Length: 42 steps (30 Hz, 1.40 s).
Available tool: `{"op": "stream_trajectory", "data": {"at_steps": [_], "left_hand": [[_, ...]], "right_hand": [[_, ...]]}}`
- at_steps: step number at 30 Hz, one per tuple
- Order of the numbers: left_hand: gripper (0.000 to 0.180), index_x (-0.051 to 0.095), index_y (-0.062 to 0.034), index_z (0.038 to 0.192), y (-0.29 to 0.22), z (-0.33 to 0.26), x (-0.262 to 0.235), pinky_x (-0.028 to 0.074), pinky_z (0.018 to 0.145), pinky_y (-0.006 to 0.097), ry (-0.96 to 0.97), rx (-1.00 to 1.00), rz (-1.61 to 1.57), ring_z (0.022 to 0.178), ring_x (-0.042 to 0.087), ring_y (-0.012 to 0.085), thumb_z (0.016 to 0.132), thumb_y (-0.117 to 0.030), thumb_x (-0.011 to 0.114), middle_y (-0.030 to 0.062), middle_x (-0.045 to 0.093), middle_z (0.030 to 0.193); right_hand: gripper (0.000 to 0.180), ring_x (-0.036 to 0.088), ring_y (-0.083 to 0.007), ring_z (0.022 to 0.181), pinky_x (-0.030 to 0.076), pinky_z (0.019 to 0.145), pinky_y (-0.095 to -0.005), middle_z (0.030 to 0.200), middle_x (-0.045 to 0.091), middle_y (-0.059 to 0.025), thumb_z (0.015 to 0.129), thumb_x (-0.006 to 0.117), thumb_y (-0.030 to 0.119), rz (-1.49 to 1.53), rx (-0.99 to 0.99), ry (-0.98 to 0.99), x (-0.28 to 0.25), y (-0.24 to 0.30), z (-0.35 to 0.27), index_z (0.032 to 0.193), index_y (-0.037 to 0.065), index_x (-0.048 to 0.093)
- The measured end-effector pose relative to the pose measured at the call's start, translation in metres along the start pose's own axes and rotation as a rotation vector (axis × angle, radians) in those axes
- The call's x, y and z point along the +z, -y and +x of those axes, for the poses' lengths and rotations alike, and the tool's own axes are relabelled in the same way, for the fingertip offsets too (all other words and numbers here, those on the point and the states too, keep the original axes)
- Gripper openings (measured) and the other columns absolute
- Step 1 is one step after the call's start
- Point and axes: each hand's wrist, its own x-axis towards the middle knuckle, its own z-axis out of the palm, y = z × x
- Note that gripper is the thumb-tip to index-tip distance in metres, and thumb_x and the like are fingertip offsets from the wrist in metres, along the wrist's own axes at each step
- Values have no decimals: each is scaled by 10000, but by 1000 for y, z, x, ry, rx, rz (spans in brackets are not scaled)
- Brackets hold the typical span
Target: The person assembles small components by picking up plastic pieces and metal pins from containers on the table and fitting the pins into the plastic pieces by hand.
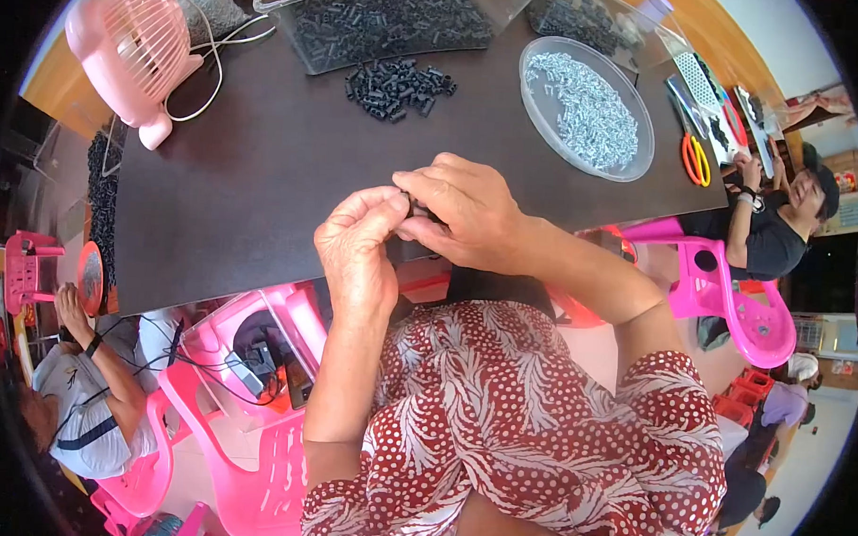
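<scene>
Two hands pinched a small black part over the dark worktop.

The small black part (418,207) sat between the fingertips of the left hand (359,251) and the right hand (464,213), right above the near edge of the worktop (262,187). Both hands' grips were pressed together on the part, pinching it. Past the hands, in the middle of the worktop, lay a little pile of black pieces (398,85). Behind that pile stood a clear bin of black pieces (386,21), nearly full. To the right of the pile was a round dish of silver pieces (590,108), also well filled, so lots looked left to do. A pink fan (135,40) stood to the left of the pile.
</scene>
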Motion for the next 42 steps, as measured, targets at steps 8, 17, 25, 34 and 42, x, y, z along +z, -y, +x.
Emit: {"op": "stream_trajectory", "data": {"at_steps": [8,17,25,34,42], "left_hand": [[75,621,72,789,-2,1,-3,462,579,239,60,-24,57,588,572,147,757,24,572,113,629,715],[68,625,63,788,1,0,-1,464,600,244,112,-51,52,606,572,140,766,12,586,103,631,733],[77,621,41,815,2,1,-11,439,570,227,122,-114,-45,598,545,122,778,-25,612,82,620,737],[168,612,35,866,3,-4,-13,424,569,215,195,-148,-81,588,523,121,812,-121,636,82,604,714],[179,604,36,904,4,-6,-15,431,573,217,187,-156,-112,589,527,128,836,-130,613,94,610,741]], "right_hand": [[495,534,-231,593,439,512,-314,791,583,-112,590,710,16,61,-62,-3,-2,-6,-2,1042,-50,522],[487,544,-228,617,443,522,-305,807,592,-109,628,740,65,123,-22,25,-5,-7,-7,1054,-34,527],[418,571,-237,662,457,575,-317,811,608,-114,679,718,73,205,70,29,-12,1,-1,1047,-25,547],[174,604,-191,759,477,653,-275,865,632,-109,785,604,-4,413,398,79,-19,7,0,957,-9,634],[114,605,-161,789,483,676,-247,892,638,-96,779,626,6,419,416,42,-17,6,3,891,-4,645]]}}
